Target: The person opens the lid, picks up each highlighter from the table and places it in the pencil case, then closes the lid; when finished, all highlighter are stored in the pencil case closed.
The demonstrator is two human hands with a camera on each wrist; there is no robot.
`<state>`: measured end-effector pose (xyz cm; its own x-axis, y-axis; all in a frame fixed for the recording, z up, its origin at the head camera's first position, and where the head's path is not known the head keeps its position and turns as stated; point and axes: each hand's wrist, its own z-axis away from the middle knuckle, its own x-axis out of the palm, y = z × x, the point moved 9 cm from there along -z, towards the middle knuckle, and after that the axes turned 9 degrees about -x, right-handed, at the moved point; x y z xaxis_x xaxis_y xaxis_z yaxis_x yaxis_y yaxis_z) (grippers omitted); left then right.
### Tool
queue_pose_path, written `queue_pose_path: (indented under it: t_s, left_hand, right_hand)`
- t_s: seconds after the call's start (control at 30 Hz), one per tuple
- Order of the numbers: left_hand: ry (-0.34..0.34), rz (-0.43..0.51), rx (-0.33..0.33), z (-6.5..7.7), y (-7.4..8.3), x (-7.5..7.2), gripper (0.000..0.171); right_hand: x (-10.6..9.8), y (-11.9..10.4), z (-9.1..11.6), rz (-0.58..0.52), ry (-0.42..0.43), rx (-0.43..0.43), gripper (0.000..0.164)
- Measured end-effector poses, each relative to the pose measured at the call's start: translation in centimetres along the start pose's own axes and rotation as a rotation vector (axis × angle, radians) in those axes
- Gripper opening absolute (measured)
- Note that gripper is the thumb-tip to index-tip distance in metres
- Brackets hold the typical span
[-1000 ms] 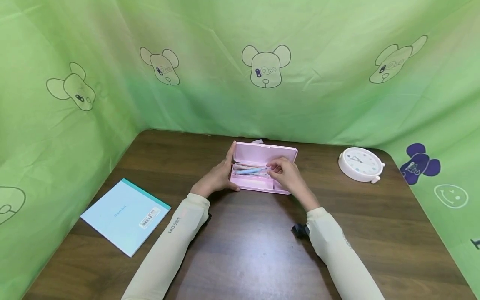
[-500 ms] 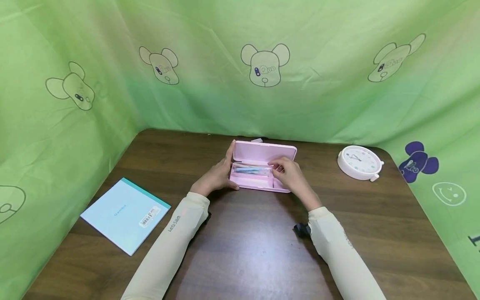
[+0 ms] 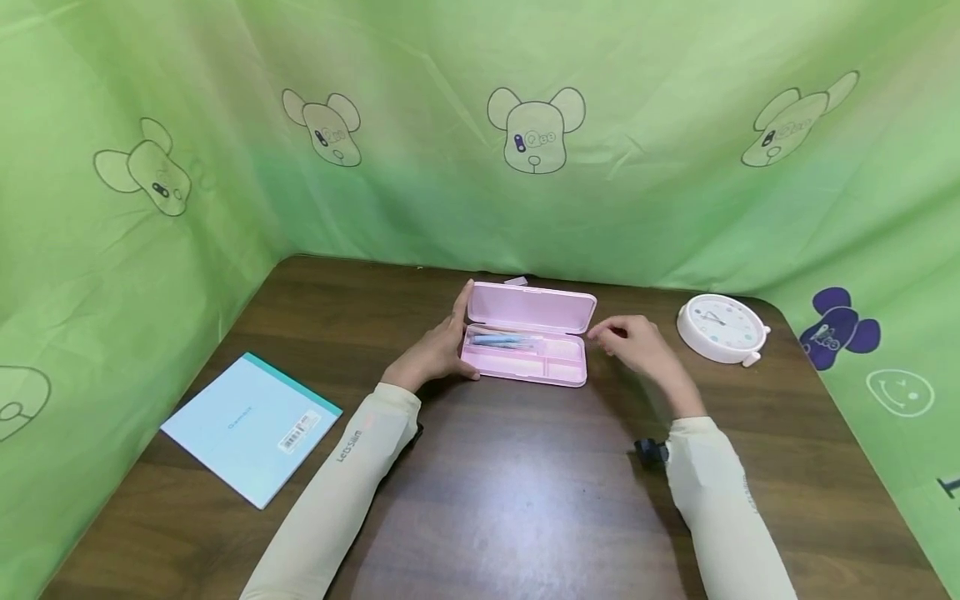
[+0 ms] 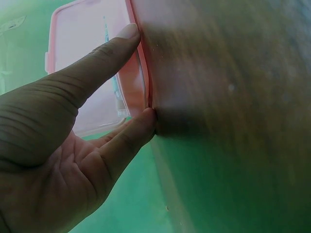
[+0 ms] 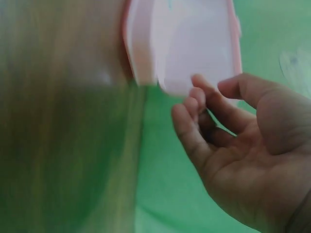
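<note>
A pink pencil case (image 3: 504, 364) lies at the far middle of the table, its lid (image 3: 532, 308) raised towards the back. Inside the rear compartment are a blue pen (image 3: 497, 339) and other slim items, too small to tell apart. My left hand (image 3: 431, 354) grips the left end of the case, thumb at the front corner and index finger along the lid's edge. In the left wrist view, the thumb and fingertips touch its pink wall (image 4: 133, 90). My right hand (image 3: 637, 343) hovers just right of the case, holding nothing, its fingers loosely bent and apart from it.
A light blue notebook (image 3: 251, 429) lies at the left of the wooden table (image 3: 480, 500). At the back right is a white round clock (image 3: 722, 327). A small pale object (image 3: 516, 282) sits behind the lid. Green printed cloth (image 3: 420, 192) encloses the table's back and sides.
My right hand has left the pencil case and moved right, uncovering its right compartments. The blue pen now lies flatter in the rear compartment. My left hand stays in place.
</note>
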<state>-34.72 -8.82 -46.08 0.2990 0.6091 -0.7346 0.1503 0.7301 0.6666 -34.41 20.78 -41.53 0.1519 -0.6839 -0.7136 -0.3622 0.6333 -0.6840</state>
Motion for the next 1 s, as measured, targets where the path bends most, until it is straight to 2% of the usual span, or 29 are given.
queue_pose_path:
  t_s: [0.1, 0.27, 0.33, 0.43, 0.47, 0.5, 0.63, 0.67, 0.7, 0.8, 0.9, 1.0]
  left_hand:
    - [-0.012, 0.009, -0.01, 0.7, 0.9, -0.3, 0.156]
    - [-0.023, 0.012, -0.03, 1.5, 1.8, -0.5, 0.15]
    - [-0.02, 0.008, -0.032, 1.6, 1.8, -0.5, 0.149]
    - [-0.014, 0.022, -0.039, 1.7, 1.9, -0.6, 0.148]
    - [-0.006, 0.032, -0.025, 0.9, 0.9, -0.3, 0.15]
    - [-0.003, 0.038, -0.027, 0.9, 0.8, -0.3, 0.15]
    - [0.011, 0.064, -0.04, 0.9, 0.8, -0.6, 0.144]
    - [0.015, 0.06, -0.041, 0.8, 0.7, -0.6, 0.141]
    - [0.011, 0.054, -0.063, 1.6, 1.7, -0.9, 0.135]
    - [0.0, 0.033, -0.065, 1.6, 1.8, -0.7, 0.119]
    - [-0.014, 0.013, -0.046, 1.6, 1.9, -0.6, 0.103]
    - [-0.007, -0.015, -0.014, 1.2, 1.6, -0.5, 0.094]
  right_hand:
    - [-0.1, 1.6, 0.4, -0.136, -0.005, 0.071, 0.039]
    - [1.6, 2.6, 0.1, -0.396, -0.015, 0.142, 0.069]
    - [2.3, 2.3, 0.0, -0.451, -0.023, 0.146, 0.076]
    - [2.8, 1.8, -0.3, -0.479, -0.031, 0.149, 0.082]
    - [2.9, 1.7, -0.3, -0.488, -0.029, 0.151, 0.084]
    - [3.0, 1.6, -0.3, -0.495, -0.026, 0.154, 0.084]
    - [2.9, 1.5, -0.3, -0.514, -0.014, 0.146, 0.082]
    - [2.9, 1.5, -0.3, -0.519, -0.013, 0.14, 0.08]
    - [2.9, 1.5, -0.3, -0.518, -0.017, 0.13, 0.077]
    - [2.8, 1.4, -0.1, -0.523, -0.042, 0.089, 0.063]
    - [2.8, 1.5, 0.2, -0.521, -0.089, 0.059, 0.051]
    - [2.6, 1.7, 0.6, -0.476, -0.133, 0.051, 0.045]
